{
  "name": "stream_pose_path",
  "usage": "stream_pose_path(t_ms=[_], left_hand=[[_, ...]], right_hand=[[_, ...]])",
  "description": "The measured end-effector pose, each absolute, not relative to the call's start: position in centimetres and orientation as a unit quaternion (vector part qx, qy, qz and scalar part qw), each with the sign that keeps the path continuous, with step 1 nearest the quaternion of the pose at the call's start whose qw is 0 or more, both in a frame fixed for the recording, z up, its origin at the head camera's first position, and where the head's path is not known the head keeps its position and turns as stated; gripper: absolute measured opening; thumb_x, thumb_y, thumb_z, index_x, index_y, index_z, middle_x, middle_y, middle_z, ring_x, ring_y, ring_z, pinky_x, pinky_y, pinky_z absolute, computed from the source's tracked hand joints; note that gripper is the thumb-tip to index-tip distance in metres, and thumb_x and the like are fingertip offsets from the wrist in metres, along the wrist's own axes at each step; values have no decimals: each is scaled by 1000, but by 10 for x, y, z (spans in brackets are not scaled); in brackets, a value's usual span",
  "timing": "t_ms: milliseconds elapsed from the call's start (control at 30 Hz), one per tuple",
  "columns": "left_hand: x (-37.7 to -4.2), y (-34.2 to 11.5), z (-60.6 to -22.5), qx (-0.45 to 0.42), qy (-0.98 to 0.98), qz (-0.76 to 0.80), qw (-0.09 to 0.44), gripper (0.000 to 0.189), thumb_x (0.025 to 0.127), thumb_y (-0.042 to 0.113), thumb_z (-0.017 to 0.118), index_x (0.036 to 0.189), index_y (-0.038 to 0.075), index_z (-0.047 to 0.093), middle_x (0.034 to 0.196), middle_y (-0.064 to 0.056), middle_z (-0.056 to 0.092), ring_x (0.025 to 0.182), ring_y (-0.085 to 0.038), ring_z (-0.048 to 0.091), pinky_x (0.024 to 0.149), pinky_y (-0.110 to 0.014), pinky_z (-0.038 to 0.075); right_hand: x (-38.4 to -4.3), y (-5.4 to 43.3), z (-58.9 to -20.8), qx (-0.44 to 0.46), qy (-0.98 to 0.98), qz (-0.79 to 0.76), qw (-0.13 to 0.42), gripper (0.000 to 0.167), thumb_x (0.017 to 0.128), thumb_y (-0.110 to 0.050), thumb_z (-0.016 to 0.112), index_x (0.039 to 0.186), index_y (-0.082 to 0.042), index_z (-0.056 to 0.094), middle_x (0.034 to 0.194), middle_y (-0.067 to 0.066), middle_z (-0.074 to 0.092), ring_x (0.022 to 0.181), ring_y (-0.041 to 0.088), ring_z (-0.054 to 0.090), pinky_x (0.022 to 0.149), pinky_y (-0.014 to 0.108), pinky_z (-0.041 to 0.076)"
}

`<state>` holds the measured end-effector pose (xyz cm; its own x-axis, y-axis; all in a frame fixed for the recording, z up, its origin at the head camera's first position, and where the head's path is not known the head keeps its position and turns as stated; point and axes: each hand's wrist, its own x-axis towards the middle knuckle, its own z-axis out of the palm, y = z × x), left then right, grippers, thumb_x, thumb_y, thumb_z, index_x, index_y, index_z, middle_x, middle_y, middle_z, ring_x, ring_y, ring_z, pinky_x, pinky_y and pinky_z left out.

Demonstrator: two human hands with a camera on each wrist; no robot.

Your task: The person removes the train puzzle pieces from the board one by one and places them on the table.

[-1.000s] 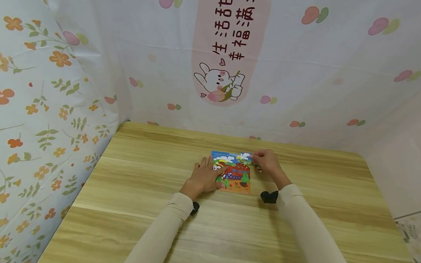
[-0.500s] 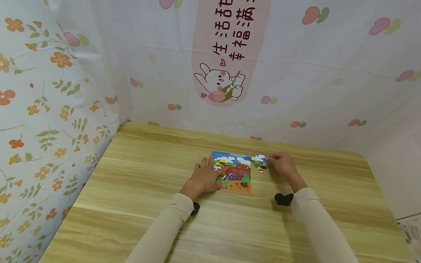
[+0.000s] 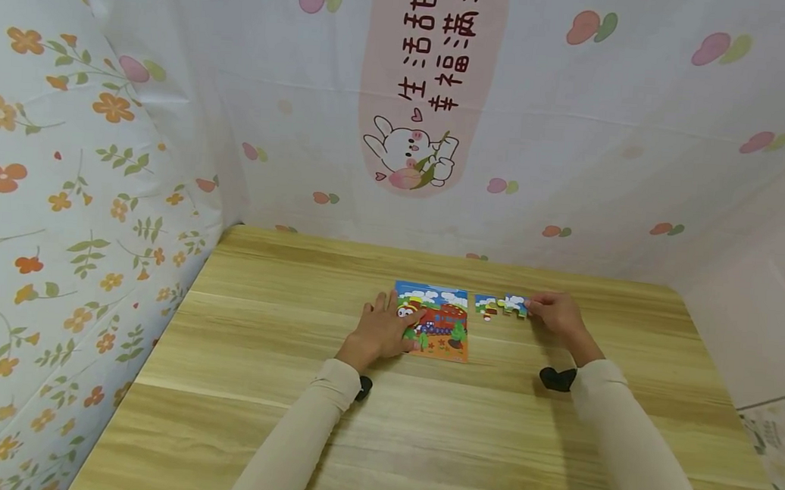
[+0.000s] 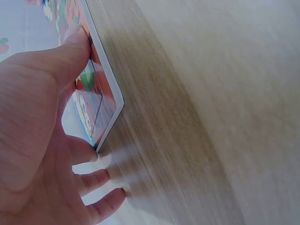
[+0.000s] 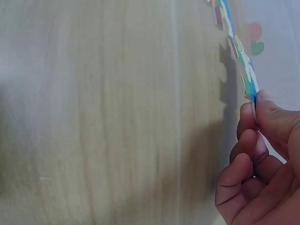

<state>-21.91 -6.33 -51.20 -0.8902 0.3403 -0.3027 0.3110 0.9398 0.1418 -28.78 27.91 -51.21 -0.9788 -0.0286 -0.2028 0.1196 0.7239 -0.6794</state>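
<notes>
A square jigsaw puzzle with a red train picture lies on the table. Across its left side rests my left hand, fingers spread. In the left wrist view the thumb lies on the puzzle's face, while the other fingertips reach past its edge to the wood. To the right, my right hand pinches a strip of joined puzzle pieces by its right end, between thumb and curled forefinger. The right wrist view shows this blue-and-white strip edge-on. Another small puzzle piece cluster lies between strip and puzzle.
The wood-grain table ends at a white printed curtain behind the puzzle. A flowered curtain hangs along the left side. Black wrist devices sit at both cuffs.
My right hand has carried the pinched strip rightward, from over the puzzle's upper right corner to beyond its right side. The small cluster beneath has come into view. My left hand stays put.
</notes>
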Motion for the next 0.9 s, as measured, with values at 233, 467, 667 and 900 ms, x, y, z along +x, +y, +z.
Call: stream_pose_path(t_ms=[233, 467, 667, 900], left_hand=[[-219, -64, -511, 166, 971, 52, 166, 69, 96, 61, 50, 156, 43, 24, 163, -24, 13, 150, -43, 14, 114, -57, 26], [-219, -64, -510, 164, 970, 51, 172, 69, 96, 60, 50, 157, 44, 22, 163, -24, 12, 151, -42, 12, 114, -57, 26], [-218, -65, -510, 166, 970, 48, 170, 68, 96, 61, 49, 157, 43, 22, 163, -24, 13, 151, -42, 13, 114, -57, 26], [-219, -64, -512, 169, 970, 50, 165, 69, 96, 61, 50, 157, 43, 22, 163, -24, 13, 150, -43, 14, 114, -57, 27]], right_hand=[[-288, 282, -517, 34, 917, -379, 115, 28, 99, -22, 62, 100, 5, 71, 83, 0, 63, 77, 18, 47, 63, 27, 40], [-288, 283, -517, 26, 917, -378, 124, 27, 99, -22, 62, 97, 3, 71, 81, -1, 63, 74, 16, 48, 61, 26, 40], [-289, 281, -517, 37, 920, -370, 121, 29, 99, -25, 63, 101, 3, 70, 84, 1, 61, 75, 17, 47, 61, 26, 40], [-287, 279, -518, 17, 942, -322, 86, 29, 98, -22, 63, 104, 5, 70, 98, 17, 67, 83, 24, 52, 69, 31, 40]])
